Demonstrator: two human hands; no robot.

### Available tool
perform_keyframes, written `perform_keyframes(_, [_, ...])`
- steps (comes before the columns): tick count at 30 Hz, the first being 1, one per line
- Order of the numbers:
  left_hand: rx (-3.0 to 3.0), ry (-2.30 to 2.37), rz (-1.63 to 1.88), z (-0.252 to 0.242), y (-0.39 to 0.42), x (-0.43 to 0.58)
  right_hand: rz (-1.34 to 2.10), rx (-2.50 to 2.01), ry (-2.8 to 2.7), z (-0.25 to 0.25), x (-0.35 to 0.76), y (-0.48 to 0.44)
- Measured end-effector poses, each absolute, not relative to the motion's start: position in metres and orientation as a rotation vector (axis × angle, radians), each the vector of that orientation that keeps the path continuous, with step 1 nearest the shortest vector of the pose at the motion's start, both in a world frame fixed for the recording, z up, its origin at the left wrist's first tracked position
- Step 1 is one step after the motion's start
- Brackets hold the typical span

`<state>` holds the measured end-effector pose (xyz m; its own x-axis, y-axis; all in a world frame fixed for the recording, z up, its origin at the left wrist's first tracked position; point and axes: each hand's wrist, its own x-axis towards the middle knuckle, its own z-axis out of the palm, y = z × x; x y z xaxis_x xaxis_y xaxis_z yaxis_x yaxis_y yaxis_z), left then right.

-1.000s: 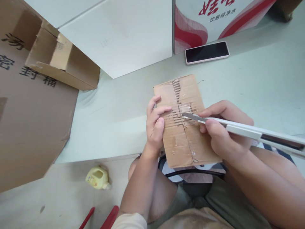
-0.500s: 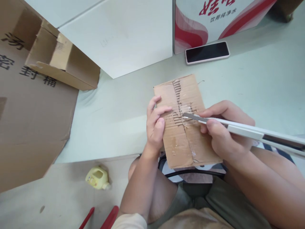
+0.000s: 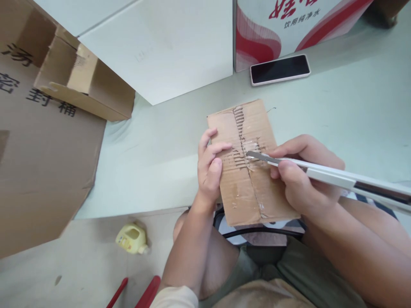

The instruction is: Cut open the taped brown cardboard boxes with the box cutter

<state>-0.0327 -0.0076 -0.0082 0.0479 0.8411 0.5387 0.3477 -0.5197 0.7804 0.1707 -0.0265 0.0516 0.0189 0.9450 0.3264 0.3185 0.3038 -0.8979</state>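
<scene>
A small cardboard box point(image 3: 237, 188) with a torn, taped seam lies at the table's front edge, its near end past the edge. My left hand point(image 3: 210, 167) grips its left side, fingers curled over the top face. In my right hand point(image 3: 302, 171), a white and grey utility knife point(image 3: 334, 175) is pinched between thumb and fingers. Its blade is out and points left, with the tip at the seam near the middle of the box. Whether the tip has gone into the cardboard I cannot tell.
A phone point(image 3: 280, 69) lies behind the box, before a red and white carton point(image 3: 257, 38). A white cabinet point(image 3: 180, 51) stands at the back. Large cardboard point(image 3: 48, 149) fills the left. On the floor are a yellow jug point(image 3: 132, 238) and red bars point(image 3: 147, 293).
</scene>
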Motion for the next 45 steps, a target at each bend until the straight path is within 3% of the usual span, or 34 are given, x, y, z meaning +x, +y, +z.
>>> perform_keyframes(45, [1.912,1.198,1.464,-0.01,-0.007,-0.033,0.74,-1.222,-1.452,0.041,0.17,-0.031])
